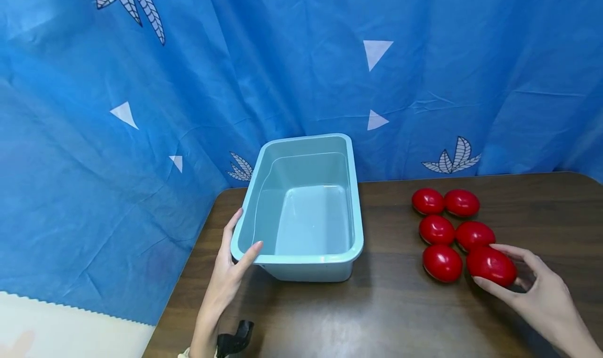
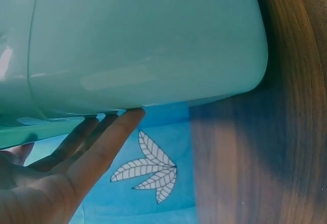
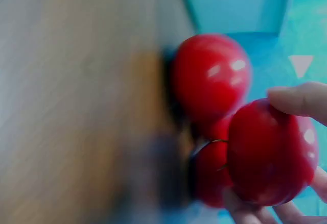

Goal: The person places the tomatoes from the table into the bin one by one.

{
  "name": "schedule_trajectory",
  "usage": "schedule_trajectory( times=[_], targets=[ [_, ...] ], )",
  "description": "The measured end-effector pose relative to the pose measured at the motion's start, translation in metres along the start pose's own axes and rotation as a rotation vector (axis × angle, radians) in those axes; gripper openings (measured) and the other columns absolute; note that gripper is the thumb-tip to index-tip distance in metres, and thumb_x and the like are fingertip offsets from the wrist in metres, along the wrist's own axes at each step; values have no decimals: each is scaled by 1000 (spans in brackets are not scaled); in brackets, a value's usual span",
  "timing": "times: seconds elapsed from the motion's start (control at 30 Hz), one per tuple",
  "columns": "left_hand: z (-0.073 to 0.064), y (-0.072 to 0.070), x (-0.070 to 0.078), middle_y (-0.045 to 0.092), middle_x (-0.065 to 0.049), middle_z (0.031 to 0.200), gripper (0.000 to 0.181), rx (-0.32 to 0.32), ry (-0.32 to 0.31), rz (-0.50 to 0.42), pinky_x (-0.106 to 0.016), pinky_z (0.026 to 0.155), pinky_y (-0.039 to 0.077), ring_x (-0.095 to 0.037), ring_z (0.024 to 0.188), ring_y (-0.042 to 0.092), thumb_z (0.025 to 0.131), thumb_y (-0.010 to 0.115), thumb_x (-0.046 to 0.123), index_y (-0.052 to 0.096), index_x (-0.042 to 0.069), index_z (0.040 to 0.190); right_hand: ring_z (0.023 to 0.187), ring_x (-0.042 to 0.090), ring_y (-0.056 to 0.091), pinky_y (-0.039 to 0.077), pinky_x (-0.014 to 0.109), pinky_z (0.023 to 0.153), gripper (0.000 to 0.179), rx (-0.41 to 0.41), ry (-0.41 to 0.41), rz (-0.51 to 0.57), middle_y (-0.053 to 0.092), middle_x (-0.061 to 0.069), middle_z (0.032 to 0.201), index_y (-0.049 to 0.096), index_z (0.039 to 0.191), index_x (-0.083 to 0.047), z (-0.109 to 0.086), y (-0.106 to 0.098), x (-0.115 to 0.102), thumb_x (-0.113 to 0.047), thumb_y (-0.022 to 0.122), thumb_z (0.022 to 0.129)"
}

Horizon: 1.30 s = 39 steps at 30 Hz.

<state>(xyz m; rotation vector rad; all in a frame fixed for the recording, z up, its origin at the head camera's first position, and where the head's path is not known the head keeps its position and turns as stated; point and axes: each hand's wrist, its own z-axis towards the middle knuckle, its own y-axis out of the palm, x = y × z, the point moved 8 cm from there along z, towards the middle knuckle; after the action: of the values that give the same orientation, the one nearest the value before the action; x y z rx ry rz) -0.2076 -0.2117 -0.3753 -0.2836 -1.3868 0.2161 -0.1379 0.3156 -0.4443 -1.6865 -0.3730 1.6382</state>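
A pale blue-green plastic basin [image 1: 301, 271] stands on the table, its inside bare. My left hand [image 1: 229, 266] holds its near left corner, with the thumb at the near rim. In the left wrist view, extended fingers [image 2: 104, 150] touch the outer wall [image 2: 153, 45]. On the right, my right hand [image 1: 542, 290] grips a glossy red tomato-like fruit [image 1: 492, 266] between thumb and fingers. In the right wrist view this fruit [image 3: 268, 155] partly covers other red ones. Several matching red fruits [image 1: 442, 263] lie close together beyond and left of it.
The brown wooden table [image 1: 391, 316] has a blue patterned cloth [image 1: 301, 59] hanging behind it and along the left. A black wrist strap piece [image 1: 235, 339] sticks out beside the left forearm. White cloth [image 1: 61, 326] shows at the lower left.
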Motion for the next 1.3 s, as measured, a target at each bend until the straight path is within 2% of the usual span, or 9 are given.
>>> schedule_trajectory(
  times=[0.07,0.13,0.23,0.33,0.4,0.63,0.9,1.07,1.3],
  targets=[
    [0,-2,0,30,-9,165,77,4,2,4,-62,106,45,-40,139,44,103,64,19,21,28,166,109,8,52,42,0,65,76,31,-11,125,53,13,138,49,150,-8,1,-3,-11,-16,89,85],
    [-1,-4,0,29,-9,165,77,8,0,3,-64,106,44,-40,140,43,103,64,18,22,28,166,103,-8,49,47,2,70,75,34,-17,274,53,-3,137,50,153,-17,3,-5,-25,-12,86,87],
    [-2,-4,-1,29,-9,165,76,12,-6,3,-63,107,44,-40,140,43,103,64,19,23,29,166,107,-6,57,55,10,72,71,-18,-28,554,51,-13,136,52,152,-21,10,-3,-53,-2,81,90],
    [-1,-2,-1,30,-9,165,76,6,-10,-10,-62,106,45,-41,140,43,103,65,20,23,29,166,111,2,62,59,17,74,68,-92,-52,784,50,-6,141,53,151,-16,17,0,-85,6,76,91],
    [0,0,-2,30,-8,165,76,-2,-13,-15,-61,106,46,-40,141,43,103,66,21,24,30,166,114,5,63,60,20,75,68,-142,-80,859,49,-2,144,53,151,-15,21,4,-108,8,75,91],
    [0,1,-2,30,-6,166,77,8,-14,0,-65,109,43,-39,144,41,102,68,23,25,29,165,128,21,56,61,25,83,69,-285,-193,787,48,6,150,51,152,-20,28,33,-212,-5,80,91],
    [1,1,-2,33,-7,165,77,13,-18,-8,-63,108,45,-39,142,43,101,69,24,25,30,165,132,29,54,61,35,90,64,-446,-349,858,53,7,142,52,146,-12,50,60,-323,-1,78,89],
    [2,3,-3,33,-6,165,78,1,-20,-33,-62,109,45,-38,143,44,101,69,24,24,30,165,131,30,53,60,40,91,66,-524,-402,836,53,9,143,54,145,-11,70,76,-352,2,79,85],
    [2,1,-2,33,-6,164,80,13,-20,-37,-62,107,46,-39,143,44,100,70,25,24,30,165,127,31,53,60,44,89,73,-617,-313,702,54,8,144,58,145,-10,82,114,-352,1,85,79]
  ],
)
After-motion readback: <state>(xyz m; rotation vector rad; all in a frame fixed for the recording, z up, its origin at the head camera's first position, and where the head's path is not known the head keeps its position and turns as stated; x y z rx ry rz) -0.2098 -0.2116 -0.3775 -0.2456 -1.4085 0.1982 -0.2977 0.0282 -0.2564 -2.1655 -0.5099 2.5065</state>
